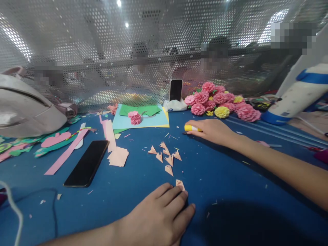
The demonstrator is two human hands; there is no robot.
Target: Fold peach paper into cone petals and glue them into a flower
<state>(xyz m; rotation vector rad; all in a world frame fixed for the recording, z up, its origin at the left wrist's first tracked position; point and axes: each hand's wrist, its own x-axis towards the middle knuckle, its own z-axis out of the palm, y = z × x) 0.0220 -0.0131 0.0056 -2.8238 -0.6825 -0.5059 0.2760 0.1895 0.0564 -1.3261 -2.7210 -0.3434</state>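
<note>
Nearest the camera, the left hand [164,213] lies palm down on the blue table [230,177], fingers loosely together and flat, their tips touching a small folded peach paper piece [180,184] that sits just beyond them. Left of that hand, a black phone [87,163] lies face up on the table, with a long pink paper strip [67,152] just beyond its left side and a stack of peach paper squares [118,156] just to its right. Beyond the folded piece at the fingertips, a loose cluster of folded peach pieces [166,155] is scattered in the middle of the table. Just past that cluster and to its right, the right hand [212,131] rests on the table, fingers curled closed around a yellow-capped tool [191,128] whose end pokes out toward the left; what kind of tool it is cannot be told. Farther back from the cluster lie sheets of coloured paper [151,119] with a pink paper flower [135,118] on top. Right of these sheets, a second phone [176,90] stands upright in a white holder, and right of that is a heap of pink and yellow paper flowers [220,102]. A perforated metal screen [102,51] closes off the far side of the table.
</note>
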